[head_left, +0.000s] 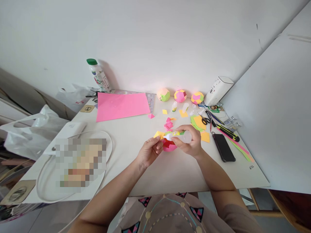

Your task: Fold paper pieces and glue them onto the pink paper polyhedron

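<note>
Between the thumb and fingers of my left hand (148,150) is a small folded yellow paper piece (159,134). My right hand (190,144) is wrapped round a clear glue bottle (182,136), tilted so its nozzle points left at the yellow piece. The nozzle is at or very near the paper; whether it touches I cannot tell. Below the bottle sits a partly built pink paper ball (169,146), open at the top and partly hidden by my hands. Just behind it lie folded pink paper pieces (168,124).
Finished paper balls (180,95) stand along the wall. A pink sheet (122,105) lies back left. To the right are scissors (206,120), sticky notes (205,136), a cutter (228,133) and a black phone (224,147). A white cable (110,142) loops at left.
</note>
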A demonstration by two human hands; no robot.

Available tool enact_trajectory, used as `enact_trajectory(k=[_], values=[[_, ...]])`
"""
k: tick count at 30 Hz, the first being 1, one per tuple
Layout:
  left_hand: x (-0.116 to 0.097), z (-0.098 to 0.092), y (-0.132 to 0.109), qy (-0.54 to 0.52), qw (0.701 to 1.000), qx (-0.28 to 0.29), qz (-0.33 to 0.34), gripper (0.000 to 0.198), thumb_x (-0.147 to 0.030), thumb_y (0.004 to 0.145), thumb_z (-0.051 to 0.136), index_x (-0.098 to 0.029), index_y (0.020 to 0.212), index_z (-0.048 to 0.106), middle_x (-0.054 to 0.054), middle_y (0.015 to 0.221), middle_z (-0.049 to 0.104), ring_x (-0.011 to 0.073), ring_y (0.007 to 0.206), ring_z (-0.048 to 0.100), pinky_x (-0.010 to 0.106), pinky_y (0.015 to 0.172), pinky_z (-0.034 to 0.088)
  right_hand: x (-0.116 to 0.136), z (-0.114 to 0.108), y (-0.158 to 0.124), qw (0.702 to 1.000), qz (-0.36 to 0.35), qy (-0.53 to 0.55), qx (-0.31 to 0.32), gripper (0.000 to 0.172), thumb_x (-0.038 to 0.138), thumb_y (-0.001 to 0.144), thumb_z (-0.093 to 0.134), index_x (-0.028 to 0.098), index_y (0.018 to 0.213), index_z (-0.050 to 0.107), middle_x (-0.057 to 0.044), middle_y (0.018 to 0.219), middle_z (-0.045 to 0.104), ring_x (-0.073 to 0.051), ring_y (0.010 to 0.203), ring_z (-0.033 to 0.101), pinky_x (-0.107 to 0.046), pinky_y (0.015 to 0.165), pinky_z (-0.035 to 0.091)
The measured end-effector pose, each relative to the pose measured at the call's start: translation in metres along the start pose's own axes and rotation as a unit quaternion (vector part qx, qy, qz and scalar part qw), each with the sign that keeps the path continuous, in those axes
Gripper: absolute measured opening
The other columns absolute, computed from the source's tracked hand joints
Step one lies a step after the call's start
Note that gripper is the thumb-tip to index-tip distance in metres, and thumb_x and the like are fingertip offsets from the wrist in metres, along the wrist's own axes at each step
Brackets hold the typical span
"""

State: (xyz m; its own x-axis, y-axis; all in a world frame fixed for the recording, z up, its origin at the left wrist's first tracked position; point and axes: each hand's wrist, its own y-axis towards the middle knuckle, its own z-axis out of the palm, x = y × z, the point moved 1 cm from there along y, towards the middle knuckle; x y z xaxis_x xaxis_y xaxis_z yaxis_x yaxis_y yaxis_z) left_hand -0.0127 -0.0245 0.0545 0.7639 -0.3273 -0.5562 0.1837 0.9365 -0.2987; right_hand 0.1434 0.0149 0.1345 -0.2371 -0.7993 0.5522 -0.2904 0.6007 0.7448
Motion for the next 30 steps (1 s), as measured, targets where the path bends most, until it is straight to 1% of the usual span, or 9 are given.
enact_trajectory(k=[6,10,14,19,25,26,28,30], values=[[-0.0003,0.0022,-0.0002,0.003,1.000,-0.005,0.000,0.035,-0.028,0.069,0.076,-0.015,0.059,0.045,-0.006,0.048,0.035,0.0033,0.041,0.033,0.018,0.041,0.025,0.0005,0.0020,-0.0030,0.999,0.027,0.007,0.015,0.021,0.032,0.072,0.070,0.024,0.087,0.058,-0.001,0.076,0.070,-0.017,0.064,0.065,-0.030,0.057,0.053],[0.0001,0.0018,-0.0005,0.005,1.000,-0.005,-0.005,0.037,-0.030,0.069,0.076,-0.016,0.058,0.044,-0.007,0.047,0.036,0.0033,0.041,0.034,0.018,0.041,0.025,0.0014,0.0032,-0.0032,0.999,0.019,0.022,0.016,0.021,0.033,0.072,0.071,0.023,0.087,0.059,-0.001,0.075,0.069,-0.016,0.060,0.064,-0.028,0.054,0.052],[0.0001,0.0011,-0.0007,0.005,1.000,0.000,-0.006,0.036,-0.029,0.071,0.074,-0.015,0.057,0.044,-0.006,0.048,0.037,0.0032,0.041,0.034,0.017,0.041,0.026,0.0011,0.0018,-0.0019,1.000,0.011,0.019,0.008,0.020,0.029,0.072,0.070,0.024,0.087,0.059,-0.001,0.077,0.070,-0.017,0.063,0.065,-0.029,0.057,0.053],[-0.0016,0.0027,-0.0009,0.010,1.000,0.001,-0.009,0.032,-0.029,0.071,0.073,-0.015,0.058,0.048,-0.006,0.047,0.039,0.0034,0.041,0.032,0.017,0.041,0.026,-0.0021,-0.0032,0.0009,1.000,0.025,0.006,-0.002,0.021,0.031,0.072,0.070,0.024,0.086,0.058,-0.001,0.075,0.068,-0.018,0.065,0.065,-0.031,0.060,0.054],[-0.0021,0.0041,-0.0017,0.005,1.000,0.001,-0.016,0.024,-0.029,0.072,0.072,-0.013,0.062,0.056,-0.005,0.044,0.041,0.0040,0.040,0.033,0.018,0.040,0.028,-0.0045,-0.0052,0.0017,0.999,0.024,-0.010,-0.020,0.021,0.035,0.072,0.071,0.024,0.085,0.058,-0.001,0.075,0.067,-0.018,0.064,0.063,-0.033,0.058,0.053],[-0.0023,0.0042,-0.0016,0.000,1.000,-0.003,-0.017,0.023,-0.028,0.072,0.072,-0.013,0.063,0.057,-0.005,0.045,0.041,0.0040,0.040,0.033,0.018,0.040,0.028,-0.0045,-0.0053,0.0017,0.999,0.025,-0.007,-0.021,0.021,0.035,0.072,0.071,0.024,0.085,0.058,-0.001,0.075,0.067,-0.018,0.064,0.063,-0.033,0.058,0.053],[-0.0037,0.0034,-0.0003,-0.017,1.000,-0.021,-0.004,0.021,-0.026,0.071,0.072,-0.013,0.065,0.057,-0.004,0.050,0.047,0.0039,0.042,0.034,0.017,0.040,0.029,-0.0044,-0.0057,0.0018,0.999,0.030,0.010,-0.029,0.020,0.033,0.072,0.071,0.024,0.084,0.058,-0.001,0.075,0.066,-0.018,0.066,0.063,-0.033,0.060,0.053],[-0.0066,0.0008,0.0024,-0.040,0.997,-0.056,0.027,0.019,-0.025,0.072,0.072,-0.013,0.067,0.057,-0.002,0.059,0.054,0.0043,0.045,0.039,0.018,0.040,0.030,-0.0047,-0.0065,0.0024,0.998,0.043,0.034,-0.042,0.018,0.031,0.072,0.071,0.023,0.084,0.059,-0.001,0.077,0.067,-0.018,0.069,0.064,-0.033,0.064,0.054]])
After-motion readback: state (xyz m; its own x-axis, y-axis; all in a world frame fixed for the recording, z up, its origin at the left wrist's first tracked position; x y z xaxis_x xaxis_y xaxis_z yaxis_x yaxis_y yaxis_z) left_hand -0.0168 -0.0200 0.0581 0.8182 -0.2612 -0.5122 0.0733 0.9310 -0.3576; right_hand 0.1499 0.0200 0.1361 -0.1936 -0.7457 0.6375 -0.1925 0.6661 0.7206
